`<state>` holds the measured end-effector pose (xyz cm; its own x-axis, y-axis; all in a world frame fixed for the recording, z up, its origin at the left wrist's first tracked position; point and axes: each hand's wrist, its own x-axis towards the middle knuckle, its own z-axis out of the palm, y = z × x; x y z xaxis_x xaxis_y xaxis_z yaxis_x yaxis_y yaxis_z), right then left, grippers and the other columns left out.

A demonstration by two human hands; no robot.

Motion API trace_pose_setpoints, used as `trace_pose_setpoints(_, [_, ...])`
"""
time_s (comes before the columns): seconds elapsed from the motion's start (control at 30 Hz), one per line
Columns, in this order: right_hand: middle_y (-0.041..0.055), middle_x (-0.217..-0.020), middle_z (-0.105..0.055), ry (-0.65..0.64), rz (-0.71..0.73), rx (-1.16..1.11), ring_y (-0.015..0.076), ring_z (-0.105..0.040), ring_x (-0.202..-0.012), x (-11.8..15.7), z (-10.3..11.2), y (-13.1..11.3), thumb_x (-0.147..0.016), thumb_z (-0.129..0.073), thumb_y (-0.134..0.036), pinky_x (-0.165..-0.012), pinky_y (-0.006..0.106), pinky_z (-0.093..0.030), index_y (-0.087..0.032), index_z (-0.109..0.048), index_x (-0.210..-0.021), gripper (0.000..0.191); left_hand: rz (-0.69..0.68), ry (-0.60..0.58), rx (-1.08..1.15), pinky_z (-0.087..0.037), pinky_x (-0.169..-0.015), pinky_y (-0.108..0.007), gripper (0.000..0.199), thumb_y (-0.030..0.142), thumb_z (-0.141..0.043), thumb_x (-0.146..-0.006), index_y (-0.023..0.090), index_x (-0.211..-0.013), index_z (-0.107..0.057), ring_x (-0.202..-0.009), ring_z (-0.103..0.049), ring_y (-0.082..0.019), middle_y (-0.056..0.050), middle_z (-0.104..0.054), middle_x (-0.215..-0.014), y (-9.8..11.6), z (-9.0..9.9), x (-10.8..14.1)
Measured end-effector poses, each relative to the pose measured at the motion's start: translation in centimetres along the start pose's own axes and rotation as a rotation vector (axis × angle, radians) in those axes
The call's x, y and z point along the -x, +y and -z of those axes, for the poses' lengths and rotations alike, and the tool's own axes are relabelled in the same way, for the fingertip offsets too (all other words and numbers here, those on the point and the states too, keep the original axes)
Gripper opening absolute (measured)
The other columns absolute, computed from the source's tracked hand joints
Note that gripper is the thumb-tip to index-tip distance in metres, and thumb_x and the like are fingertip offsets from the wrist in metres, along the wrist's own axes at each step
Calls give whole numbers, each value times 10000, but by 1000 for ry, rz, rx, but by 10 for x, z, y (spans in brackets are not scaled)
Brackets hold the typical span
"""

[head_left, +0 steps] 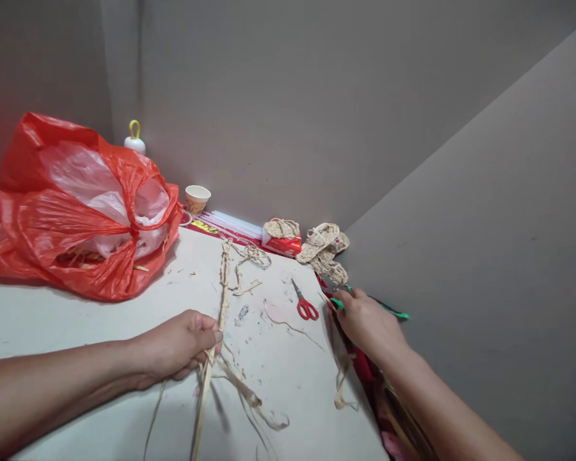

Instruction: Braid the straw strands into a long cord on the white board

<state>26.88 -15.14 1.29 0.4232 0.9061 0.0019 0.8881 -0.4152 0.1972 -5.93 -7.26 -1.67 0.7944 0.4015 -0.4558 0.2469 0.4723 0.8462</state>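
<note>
My left hand (189, 342) is closed, thumb and fingers pinching a braided straw cord (224, 282) over the white table. The braid runs away from me toward a loose coil (255, 254) of cord. Below the hand, loose straw strands (244, 387) fan out toward me. My right hand (367, 317) reaches over the table's right edge, its fingers bent around a green-handled tool (337, 303). The tool's kind is mostly hidden by the hand. Nearby on the tabletop lie red-handled scissors (307, 308), blades pointing away.
A red plastic bag (72, 224) with straw inside fills the left. Along the back stand a paper cup (198, 198), pale sticks (235, 224), and a red box (281, 243) with woven straw on it. Woven straw pieces (324, 250) lie beside it. Grey walls close off the back and right.
</note>
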Motion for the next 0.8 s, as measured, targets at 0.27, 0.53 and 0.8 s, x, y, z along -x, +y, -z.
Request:
trace_pose_setpoints(0.27, [100, -675, -629, -234, -15, -238, 213, -555, -633, -23, -20, -19, -703, -568, -273, -526, 280, -297, -159, -592, -625, 141, -15, 3, 48, -60, -324, -197, 301, 460, -570, -756, 186, -685, -467, -300, -121, -29, 119, -276, -370, -1, -1, 1])
trace_pose_setpoints(0.53, [-79, -505, -311, -316, -16, -1002, 66, -215, -419, 2, -3, -22, -714, -569, -407, -418, 215, -176, -194, -473, -658, 240, -9, 28, 78, -64, -319, -194, 257, 411, -571, -755, 182, -689, -475, -300, -128, -26, 115, -299, -388, -2, 1, -1])
trace_pose_setpoints(0.8, [-47, -481, -337, -326, 258, -1236, 77, -286, -429, 74, 19, -60, -681, -650, -531, -401, 202, -260, -186, -434, -533, 434, -9, 42, 70, -61, -324, -196, 302, 452, -589, -737, 181, -677, -469, -288, -136, -18, 117, -311, -381, 0, -2, 2])
